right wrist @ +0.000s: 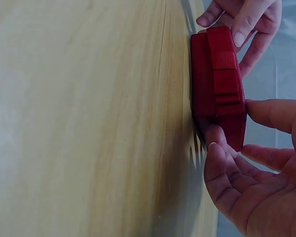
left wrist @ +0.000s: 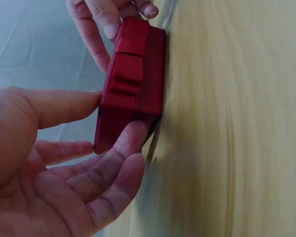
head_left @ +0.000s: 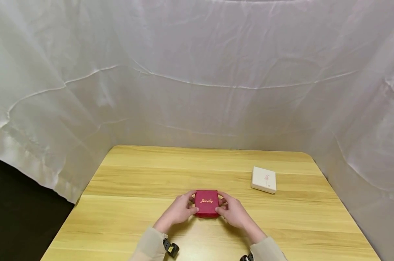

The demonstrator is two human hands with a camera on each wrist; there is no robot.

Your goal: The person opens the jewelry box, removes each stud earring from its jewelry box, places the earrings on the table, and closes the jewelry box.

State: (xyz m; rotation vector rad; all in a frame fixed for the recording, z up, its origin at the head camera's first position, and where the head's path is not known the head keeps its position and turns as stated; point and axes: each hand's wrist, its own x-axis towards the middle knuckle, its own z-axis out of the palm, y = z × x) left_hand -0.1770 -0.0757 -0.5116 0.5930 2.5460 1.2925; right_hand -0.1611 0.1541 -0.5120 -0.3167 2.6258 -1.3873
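Observation:
A small red jewelry box (head_left: 206, 202) with gold "Jewelry" lettering on its lid is held between both hands over the near middle of the table. A ribbed red ribbon bow (left wrist: 127, 69) runs along its front side. My left hand (head_left: 180, 208) grips the box's left side, thumb at the near lid corner and fingers along the side and under the edge. On the opposite side my right hand (head_left: 232, 211) grips it the same way, as the right wrist view shows with the box (right wrist: 218, 74) close to the wood. The lid looks closed.
A white square box (head_left: 263, 179) with a small pink print lies farther back on the right of the wooden table (head_left: 170, 170). Pale curtains (head_left: 216, 101) hang behind the table and along its sides. Both wrists wear dark straps.

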